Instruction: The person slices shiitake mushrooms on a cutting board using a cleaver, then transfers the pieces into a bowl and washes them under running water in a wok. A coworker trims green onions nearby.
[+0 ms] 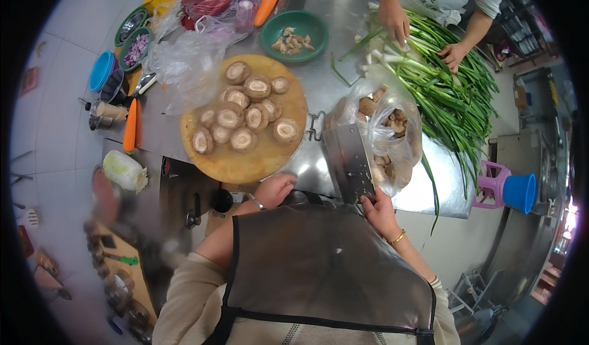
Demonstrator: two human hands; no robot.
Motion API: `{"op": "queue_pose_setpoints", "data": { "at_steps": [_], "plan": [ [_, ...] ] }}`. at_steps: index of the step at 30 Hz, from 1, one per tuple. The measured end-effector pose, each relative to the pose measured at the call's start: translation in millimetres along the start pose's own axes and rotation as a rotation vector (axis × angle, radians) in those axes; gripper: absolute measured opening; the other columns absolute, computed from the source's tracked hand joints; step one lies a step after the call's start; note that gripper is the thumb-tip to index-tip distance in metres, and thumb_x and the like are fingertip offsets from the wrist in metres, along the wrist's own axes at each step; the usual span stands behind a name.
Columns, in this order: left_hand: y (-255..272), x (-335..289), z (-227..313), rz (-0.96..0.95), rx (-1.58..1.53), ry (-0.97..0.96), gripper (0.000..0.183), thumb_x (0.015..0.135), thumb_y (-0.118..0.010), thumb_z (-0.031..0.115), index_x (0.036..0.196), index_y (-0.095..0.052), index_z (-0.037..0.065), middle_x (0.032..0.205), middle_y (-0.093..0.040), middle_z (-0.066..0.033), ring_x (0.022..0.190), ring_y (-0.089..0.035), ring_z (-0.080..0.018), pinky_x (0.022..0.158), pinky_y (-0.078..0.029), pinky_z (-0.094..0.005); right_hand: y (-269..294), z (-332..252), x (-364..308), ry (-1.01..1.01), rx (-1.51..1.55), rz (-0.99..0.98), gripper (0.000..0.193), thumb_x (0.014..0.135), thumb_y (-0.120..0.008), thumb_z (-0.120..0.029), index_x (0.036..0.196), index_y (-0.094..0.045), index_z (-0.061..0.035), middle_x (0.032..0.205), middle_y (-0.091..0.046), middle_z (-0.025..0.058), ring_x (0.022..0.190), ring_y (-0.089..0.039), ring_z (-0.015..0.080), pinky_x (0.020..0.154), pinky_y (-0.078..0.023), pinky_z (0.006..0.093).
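While the right hand [378, 212] gripped the cleaver [347, 161] by its handle, the head view had the broad blade standing up and away from the wearer, flecked with small bits, just in front of the left side of a clear plastic bag [410, 145]. Whether blade met plastic, you couldn't tell! More brown mushrooms showed inside that bag. Over to the left hand [274, 191]: down by the near edge of the round cutting board [242, 172], fingers bent inward, and from this angle I couldn't tell how far they were closed. And there sat the mushrooms [243, 139], a tight cluster of brown caps on the board, most with their pale undersides up.

Beyond the board, on the steel table [337, 10], a green bowl [314, 23] carried small pale pieces, and a carrot [267, 4] lay just beside it. Away on the right, a co-worker's hands [396, 23] were in among a great heap of green scallions [454, 93], whose long leaves spilled past the table's edge. Far left, a second carrot [130, 127] lay above a pale cabbage [124, 170]. Low on the right, a blue bucket [519, 193] showed right beside a pink stool [491, 185].
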State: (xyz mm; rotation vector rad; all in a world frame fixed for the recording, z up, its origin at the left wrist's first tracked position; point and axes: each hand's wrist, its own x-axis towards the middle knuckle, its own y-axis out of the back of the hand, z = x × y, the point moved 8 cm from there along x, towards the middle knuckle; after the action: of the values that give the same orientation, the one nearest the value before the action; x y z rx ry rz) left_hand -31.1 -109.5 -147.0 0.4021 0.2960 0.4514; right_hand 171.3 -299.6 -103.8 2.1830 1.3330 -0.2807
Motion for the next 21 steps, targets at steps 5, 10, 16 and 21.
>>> {"op": "queue_pose_setpoints", "data": {
  "at_steps": [5, 10, 16, 21],
  "plan": [
    [-3, 24, -2, -0.080, -0.189, 0.086, 0.016, 0.088, -0.056, 0.016, 0.097, -0.061, 0.003, 0.083, -0.062, -0.0082, 0.076, -0.059, -0.0189, 0.070, -0.046, -0.0295, 12, -3, -4, -0.008, -0.015, 0.013, 0.014, 0.086, -0.059, -0.009, 0.090, -0.052, 0.0019, 0.074, -0.063, 0.0196, 0.062, -0.061, 0.0285, 0.058, -0.046, 0.0363],
    [17, 40, 38, -0.055, -0.478, 0.176, 0.019, 0.093, -0.053, 0.018, 0.098, -0.062, 0.003, 0.077, -0.058, 0.0009, 0.066, -0.050, -0.0054, 0.061, -0.040, -0.0205, 24, -7, -16, 0.047, -0.221, 0.024, 0.016, 0.084, -0.060, -0.010, 0.085, -0.049, 0.0011, 0.072, -0.058, 0.0232, 0.065, -0.057, 0.0406, 0.058, -0.044, 0.0420],
    [48, 118, 162, 0.163, -0.115, -0.450, 0.020, 0.088, -0.049, 0.004, 0.102, -0.062, -0.001, 0.089, -0.061, -0.0103, 0.082, -0.059, -0.0215, 0.075, -0.046, -0.0294, 23, 0, -38, 0.109, -0.332, -0.044, 0.014, 0.084, -0.058, -0.012, 0.085, -0.048, -0.0025, 0.071, -0.058, 0.0214, 0.068, -0.057, 0.0412, 0.059, -0.043, 0.0475],
    [-35, 226, 184, -0.317, 0.470, -0.192, 0.018, 0.081, -0.056, 0.011, 0.094, -0.063, 0.000, 0.096, -0.063, -0.0162, 0.091, -0.060, -0.0318, 0.078, -0.048, -0.0367, 14, 2, -44, 0.184, -0.382, -0.095, 0.010, 0.084, -0.054, -0.013, 0.083, -0.048, -0.0050, 0.068, -0.057, 0.0201, 0.067, -0.057, 0.0397, 0.059, -0.044, 0.0476]
  ]
}}
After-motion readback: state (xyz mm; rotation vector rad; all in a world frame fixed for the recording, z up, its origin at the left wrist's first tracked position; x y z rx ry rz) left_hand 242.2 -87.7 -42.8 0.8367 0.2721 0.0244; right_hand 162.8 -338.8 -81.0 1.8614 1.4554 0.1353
